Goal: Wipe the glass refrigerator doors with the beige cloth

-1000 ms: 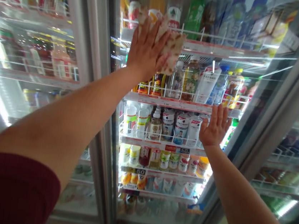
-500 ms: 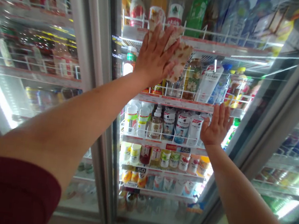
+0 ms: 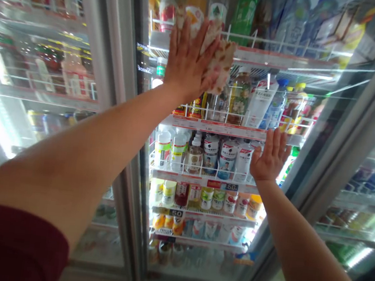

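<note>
My left hand point(image 3: 189, 59) is spread against the glass door point(image 3: 226, 275) of a drinks fridge, up near the top shelves. Under its palm and fingers it holds a pale cloth point(image 3: 222, 65) with brown spots, pressed to the glass. The cloth sticks out past the fingertips and to the right of the thumb. Lower and to the right, my right hand point(image 3: 269, 156) rests on the same pane with its fingers up and apart, holding nothing. Its palm side is hidden against the glass.
Behind the glass stand shelves of bottles point(image 3: 228, 158) and small drinks point(image 3: 206, 198). A metal door frame point(image 3: 118, 38) runs along the left, another point(image 3: 341, 185) along the right. More bottles point(image 3: 75, 71) show behind the left door.
My left hand has slid a little left and slightly up on the glass, taking the cloth along. My right hand stays nearly in place.
</note>
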Motion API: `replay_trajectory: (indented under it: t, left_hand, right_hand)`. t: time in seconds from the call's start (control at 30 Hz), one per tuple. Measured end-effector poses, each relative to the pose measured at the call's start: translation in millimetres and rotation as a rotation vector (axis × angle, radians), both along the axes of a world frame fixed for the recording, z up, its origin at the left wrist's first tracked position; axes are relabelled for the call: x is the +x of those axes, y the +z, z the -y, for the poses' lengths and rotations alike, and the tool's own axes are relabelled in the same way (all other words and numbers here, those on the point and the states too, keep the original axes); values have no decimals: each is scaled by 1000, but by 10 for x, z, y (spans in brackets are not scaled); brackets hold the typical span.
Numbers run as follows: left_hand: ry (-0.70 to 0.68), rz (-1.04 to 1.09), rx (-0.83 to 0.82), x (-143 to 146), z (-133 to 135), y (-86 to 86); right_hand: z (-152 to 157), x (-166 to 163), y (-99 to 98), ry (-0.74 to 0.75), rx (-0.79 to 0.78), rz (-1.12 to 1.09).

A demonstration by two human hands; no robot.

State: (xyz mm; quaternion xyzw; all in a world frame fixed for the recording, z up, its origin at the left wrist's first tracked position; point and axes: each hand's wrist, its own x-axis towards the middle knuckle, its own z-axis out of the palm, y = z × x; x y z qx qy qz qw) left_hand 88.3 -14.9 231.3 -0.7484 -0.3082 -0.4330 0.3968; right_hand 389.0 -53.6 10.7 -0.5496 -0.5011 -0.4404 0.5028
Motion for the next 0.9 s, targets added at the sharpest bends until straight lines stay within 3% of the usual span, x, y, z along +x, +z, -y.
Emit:
replay_trajectory:
  t: [0.1, 0.17, 0.23, 0.3, 0.4, 0.47, 0.53, 0.6, 0.63, 0.73, 0.8, 0.83, 0.9]
  left_hand:
    - [-46, -250, -24, -56, 88, -234]
    - [-69, -372, -39, -141, 105, -266]
    - [-25, -287, -41, -232, 100, -190]
    - [67, -72, -36, -283, 94, -129]
    - [141, 134, -59, -264, 107, -313]
    - [89, 20, -73, -256, 121, -599]
    - [-12, -310, -85, -318, 123, -853]
    - [-56, -530, -110, -454, 108, -952]
    - [-46, -534, -113, -534, 98, -938]
    - [75, -171, -74, -721, 73, -833]
    - [157, 77, -69, -766, 69, -879]
    - [172, 120, -72, -773, 70, -955]
    - [131, -15, -101, -785, 71, -1154]
  right_hand:
    - [1, 2, 0, -8, 9, 15]
    - [2, 8, -1, -9, 14, 18]
    - [3, 16, -1, -1, 8, 18]
    - [6, 23, -2, 11, 1, 16]
    - [6, 27, -1, 25, 4, 14]
    - [5, 25, 1, 24, 2, 6]
    - [5, 21, 3, 24, -5, 1]
    - [7, 18, 5, 27, -3, 3]
    - [9, 17, 5, 30, 1, 6]
    - [15, 18, 5, 39, 5, 11]
    - [17, 19, 5, 39, -3, 4]
    - [17, 18, 5, 37, -6, -1]
    - [17, 17, 5, 35, -11, -4]
